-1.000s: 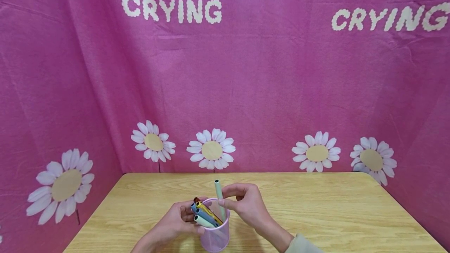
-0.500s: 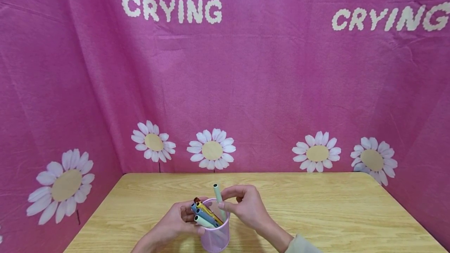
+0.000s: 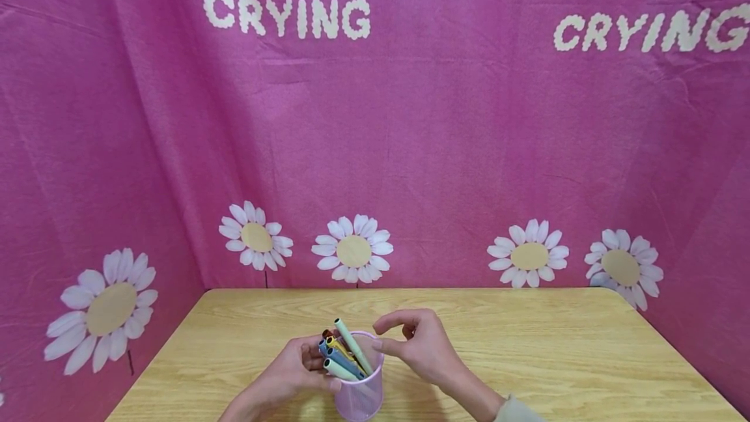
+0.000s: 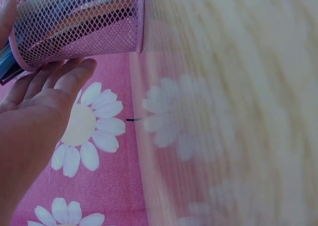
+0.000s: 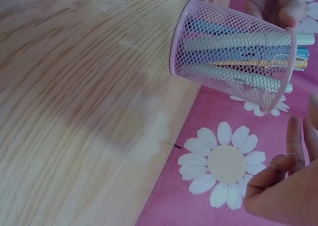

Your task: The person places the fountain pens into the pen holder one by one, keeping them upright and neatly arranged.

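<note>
A pink mesh pen holder (image 3: 359,401) stands upright at the front middle of the table. My left hand (image 3: 293,370) grips its left side near the rim, thumb in front and fingers behind; in the left wrist view those fingers (image 4: 74,77) lie along the mesh. Inside lean several pens, tops tilted left: a tall pale green pen (image 3: 353,344), a yellow pen (image 3: 336,346), blue ones and a lower pale green pen (image 3: 340,370). Just right of the rim, my right hand (image 3: 424,350) holds nothing, thumb and forefinger spread apart.
The wood-grain table (image 3: 556,357) spreads out on both sides of the holder. A pink cloth (image 3: 433,148) with white daisies and lettering hangs behind the table and along its sides.
The tall pale green pen has dropped lower and tipped left against the others. My right hand has let go of it and drawn slightly right. The left hand has stayed put.
</note>
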Demonstrator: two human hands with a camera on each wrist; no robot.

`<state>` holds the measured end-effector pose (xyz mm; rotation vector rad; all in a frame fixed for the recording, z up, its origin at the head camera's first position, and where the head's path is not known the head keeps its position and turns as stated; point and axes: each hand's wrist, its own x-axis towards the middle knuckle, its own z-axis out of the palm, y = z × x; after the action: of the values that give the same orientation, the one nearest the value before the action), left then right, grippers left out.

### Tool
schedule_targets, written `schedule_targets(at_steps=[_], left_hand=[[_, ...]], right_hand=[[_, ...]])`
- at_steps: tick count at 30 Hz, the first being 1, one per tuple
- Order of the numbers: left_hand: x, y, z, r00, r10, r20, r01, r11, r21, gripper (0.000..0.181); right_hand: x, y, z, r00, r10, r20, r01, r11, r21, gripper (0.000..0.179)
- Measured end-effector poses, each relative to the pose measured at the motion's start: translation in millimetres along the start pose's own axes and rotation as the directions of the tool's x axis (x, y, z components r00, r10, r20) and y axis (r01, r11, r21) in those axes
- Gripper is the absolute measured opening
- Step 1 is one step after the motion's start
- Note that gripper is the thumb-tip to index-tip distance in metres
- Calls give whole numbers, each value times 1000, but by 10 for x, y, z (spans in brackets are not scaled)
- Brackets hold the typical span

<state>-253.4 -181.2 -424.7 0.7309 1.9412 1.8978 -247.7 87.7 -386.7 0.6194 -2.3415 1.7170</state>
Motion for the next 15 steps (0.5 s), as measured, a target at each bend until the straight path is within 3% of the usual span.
schedule_targets(at_steps=[9, 15], left_hand=[[-1, 7, -7, 1000, -12, -5, 12, 1000, -6, 58], [-54, 44, -108, 1000, 18, 10, -18, 999, 29, 85]], right_hand=[[-143, -17, -258, 1000, 12, 2, -12, 994, -107, 12], [-232, -11, -484, 997, -61, 37, 67, 980, -188, 7]])
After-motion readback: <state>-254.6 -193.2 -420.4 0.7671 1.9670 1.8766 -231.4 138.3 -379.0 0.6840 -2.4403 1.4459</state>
